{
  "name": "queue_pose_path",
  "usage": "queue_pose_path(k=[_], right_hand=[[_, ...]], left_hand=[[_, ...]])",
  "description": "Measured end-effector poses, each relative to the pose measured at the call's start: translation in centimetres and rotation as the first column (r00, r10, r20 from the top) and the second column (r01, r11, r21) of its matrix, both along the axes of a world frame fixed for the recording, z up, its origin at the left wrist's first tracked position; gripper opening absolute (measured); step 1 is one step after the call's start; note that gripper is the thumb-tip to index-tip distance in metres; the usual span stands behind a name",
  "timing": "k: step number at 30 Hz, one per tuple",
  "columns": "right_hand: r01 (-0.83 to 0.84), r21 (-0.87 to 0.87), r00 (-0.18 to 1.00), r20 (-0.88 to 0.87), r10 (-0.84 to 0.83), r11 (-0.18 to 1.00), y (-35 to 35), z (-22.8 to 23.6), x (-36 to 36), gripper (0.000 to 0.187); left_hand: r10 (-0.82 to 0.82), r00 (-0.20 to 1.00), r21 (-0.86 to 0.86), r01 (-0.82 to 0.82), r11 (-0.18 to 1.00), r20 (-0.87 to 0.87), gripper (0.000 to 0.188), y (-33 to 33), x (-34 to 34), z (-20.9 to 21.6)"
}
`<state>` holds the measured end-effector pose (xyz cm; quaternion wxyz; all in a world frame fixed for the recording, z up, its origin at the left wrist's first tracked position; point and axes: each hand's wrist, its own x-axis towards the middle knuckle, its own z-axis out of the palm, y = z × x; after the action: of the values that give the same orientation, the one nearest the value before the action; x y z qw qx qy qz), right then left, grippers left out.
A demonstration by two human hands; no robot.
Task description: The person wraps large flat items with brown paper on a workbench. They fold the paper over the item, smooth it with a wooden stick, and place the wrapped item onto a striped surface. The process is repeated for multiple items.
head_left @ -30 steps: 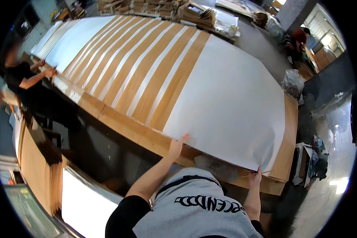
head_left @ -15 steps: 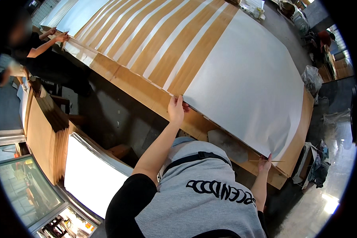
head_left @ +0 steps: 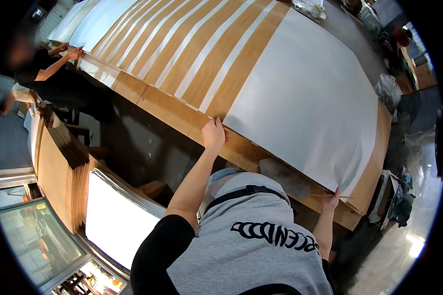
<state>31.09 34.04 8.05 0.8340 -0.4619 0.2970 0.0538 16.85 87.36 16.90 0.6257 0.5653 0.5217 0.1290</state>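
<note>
Contact has shifted along the white sheet (head_left: 305, 98) on our table (head_left: 167, 110): our left hand (head_left: 213, 133), laid on it a second ago, now seems to pinch its near left corner, fingers curled nearly closed. That puts a hand at either near corner. Our right hand (head_left: 331, 199) closes round a thin stick (head_left: 347, 197); whether it grips the sheet too, we cannot tell. Against that earlier frame, we see more of the glass panel (head_left: 39, 241).

Brown boards (head_left: 59, 174) stand stacked well left of the grip, with a framed glass pane (head_left: 39, 241) near them. Right of the grip rests a dark, crumpled bundle (head_left: 400, 207); farther beyond are a clear plastic bag (head_left: 387, 92) and a person in red (head_left: 400, 37).
</note>
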Motion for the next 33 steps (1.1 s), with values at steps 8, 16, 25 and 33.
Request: queue_pose_path(k=[8, 16, 25, 33], right_hand=[[-0.034, 0.016, 0.999, -0.014, 0.035, 0.999, 0.7, 0.7, -0.2, 0.025], [0.046, 0.043, 0.999, -0.021, -0.045, 0.998, 2.2, 2.0, -0.6, 0.031], [-0.041, -0.076, 0.999, -0.033, 0.039, 0.996, 2.1, 1.6, -0.7, 0.021], [0.02, -0.059, 0.999, -0.048, -0.023, 0.998, 3.5, 3.0, -1.1, 0.025]], left_hand=[[-0.103, 0.994, -0.114, 0.097, 0.989, -0.045, 0.036, 2.1, -0.1, 0.4], [-0.168, 0.936, 0.784, 0.351, 0.512, -0.309, 0.016, -0.9, -1.3, 2.7], [-0.715, 0.639, 0.855, 0.506, 0.113, -0.284, 0.019, -3.0, 1.5, 1.2], [-0.734, 0.635, 0.833, 0.523, 0.179, -0.241, 0.019, -3.0, 1.9, 0.7]])
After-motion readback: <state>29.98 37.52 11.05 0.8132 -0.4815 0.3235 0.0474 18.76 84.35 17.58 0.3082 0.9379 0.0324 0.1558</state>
